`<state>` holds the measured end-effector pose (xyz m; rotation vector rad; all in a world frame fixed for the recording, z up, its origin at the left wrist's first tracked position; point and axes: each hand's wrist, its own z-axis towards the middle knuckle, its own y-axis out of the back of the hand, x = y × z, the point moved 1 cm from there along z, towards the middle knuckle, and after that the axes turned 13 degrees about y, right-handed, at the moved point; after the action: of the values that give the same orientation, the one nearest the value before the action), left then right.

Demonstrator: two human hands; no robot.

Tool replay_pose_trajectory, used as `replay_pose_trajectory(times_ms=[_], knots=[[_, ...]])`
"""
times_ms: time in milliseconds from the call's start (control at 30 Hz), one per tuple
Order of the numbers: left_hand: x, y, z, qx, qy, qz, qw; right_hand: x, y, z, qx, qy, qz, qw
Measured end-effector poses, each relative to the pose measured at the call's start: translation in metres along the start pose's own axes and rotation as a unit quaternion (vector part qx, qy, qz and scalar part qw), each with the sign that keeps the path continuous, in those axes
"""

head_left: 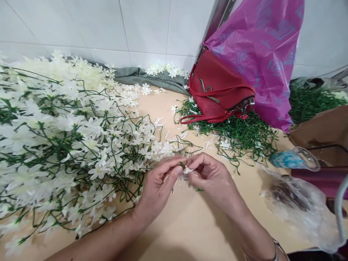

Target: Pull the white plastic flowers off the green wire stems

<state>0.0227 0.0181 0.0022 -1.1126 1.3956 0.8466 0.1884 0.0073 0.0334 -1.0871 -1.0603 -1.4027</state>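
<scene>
Near the middle of the view, both hands meet over the tan table. My left hand pinches the green base of a small white flower between thumb and fingers. On its other side, the thumb and fingertips of my right hand are closed on the same flower's petals, slightly blurred. A large heap of white artificial flowers with green stems fills the left side. Thin white bits and loose green stems lie just beyond the hands.
A red handbag rests on green stems at the back right, beside a pink plastic bag. Farther right are a clear cup with blue contents, a transparent bag and a cardboard box. A tiled wall stands behind.
</scene>
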Motion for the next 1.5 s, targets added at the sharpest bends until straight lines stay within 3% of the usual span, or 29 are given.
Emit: replay_pose_trajectory(times_ms=[133,233,367,633,867,1500], knots=[[-0.002,0.000,0.003,-0.031,-0.005,-0.030,0.999,-0.006,-0.010,0.001,0.005,-0.022,0.016,1.000],[-0.004,0.000,0.002,-0.046,0.040,-0.065,0.996,-0.006,0.003,0.007,-0.017,-0.027,0.003,0.999],[-0.003,0.000,-0.001,-0.024,0.054,-0.048,0.997,0.000,0.018,0.024,-0.049,-0.006,-0.024,0.999],[0.002,-0.001,0.003,-0.024,0.048,-0.092,0.994,-0.014,0.003,0.030,-0.022,-0.100,0.154,0.983],[0.002,-0.002,0.004,-0.047,0.058,-0.104,0.992,-0.015,0.004,0.023,0.010,-0.108,0.227,0.968],[-0.001,0.001,0.003,-0.019,0.045,-0.020,0.999,-0.016,0.011,0.020,0.060,-0.119,0.143,0.981]])
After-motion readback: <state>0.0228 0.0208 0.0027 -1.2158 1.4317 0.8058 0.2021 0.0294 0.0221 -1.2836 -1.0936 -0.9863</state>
